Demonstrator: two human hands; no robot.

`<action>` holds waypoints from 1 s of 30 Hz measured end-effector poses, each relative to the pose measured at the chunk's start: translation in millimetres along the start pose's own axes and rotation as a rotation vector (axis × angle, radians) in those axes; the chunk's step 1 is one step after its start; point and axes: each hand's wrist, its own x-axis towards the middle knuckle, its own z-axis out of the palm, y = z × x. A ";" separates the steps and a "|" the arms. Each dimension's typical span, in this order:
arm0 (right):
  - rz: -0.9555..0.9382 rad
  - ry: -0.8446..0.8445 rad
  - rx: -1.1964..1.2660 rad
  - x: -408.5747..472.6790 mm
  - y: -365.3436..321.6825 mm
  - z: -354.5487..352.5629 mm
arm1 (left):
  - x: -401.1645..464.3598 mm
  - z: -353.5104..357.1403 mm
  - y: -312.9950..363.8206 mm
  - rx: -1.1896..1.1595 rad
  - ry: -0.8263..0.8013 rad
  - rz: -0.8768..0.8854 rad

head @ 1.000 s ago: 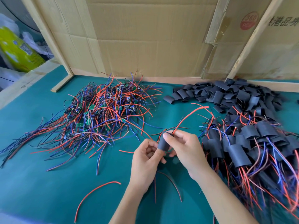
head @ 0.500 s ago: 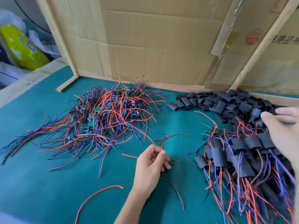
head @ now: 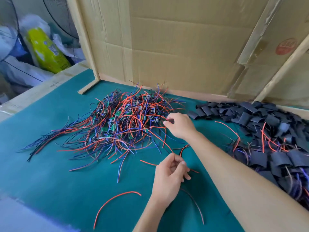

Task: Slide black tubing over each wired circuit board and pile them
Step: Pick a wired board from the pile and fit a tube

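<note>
A tangle of wired circuit boards (head: 127,121), small green boards with red, blue and black leads, lies on the green mat (head: 50,173) at centre left. My right hand (head: 179,125) reaches over to that tangle's right edge and pinches a red wire there between thumb and forefinger. My left hand (head: 168,173) hovers nearer me with loosely curled fingers, holding nothing that I can make out; wire ends lie by its fingertips. Loose black tubing pieces (head: 242,113) are heaped at the back right. Boards sleeved in tubing (head: 284,158) are piled at the right.
A cardboard wall (head: 184,56) with wooden struts (head: 87,88) closes the back of the mat. Stray red (head: 117,198) and dark (head: 195,203) wires lie near me. Bags, one of them yellow (head: 48,51), sit beyond the table's left edge.
The sleeved board left my hands onto the right pile. My right hand then crossed from that pile to the unsleeved tangle and took a red wire. The left hand stayed put.
</note>
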 end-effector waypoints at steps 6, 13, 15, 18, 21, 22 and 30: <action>0.075 0.184 0.244 -6.7 16.9 -19.6 | 3.1 -2.2 -2.5 -0.015 -0.012 0.012; 0.175 0.384 0.515 -72.8 31.9 -81.2 | 4.5 -0.2 -1.5 -0.123 -0.015 -0.018; 0.050 0.372 0.431 -107.8 29.5 -80.7 | 4.7 -0.1 -0.1 -0.201 0.000 -0.041; -0.137 0.158 0.234 -162.5 20.3 -61.0 | 5.3 -0.5 2.2 -0.307 0.030 -0.066; -0.188 -0.014 0.004 -193.9 20.3 -43.6 | 7.6 -2.2 -0.6 -0.300 0.039 -0.090; -0.203 -0.054 -0.058 -199.3 20.5 -40.3 | 8.0 -3.0 -2.5 -0.291 0.041 -0.088; -0.171 -0.480 -0.188 -191.3 5.6 -61.6 | 6.0 -6.1 -2.1 -0.204 -0.022 -0.089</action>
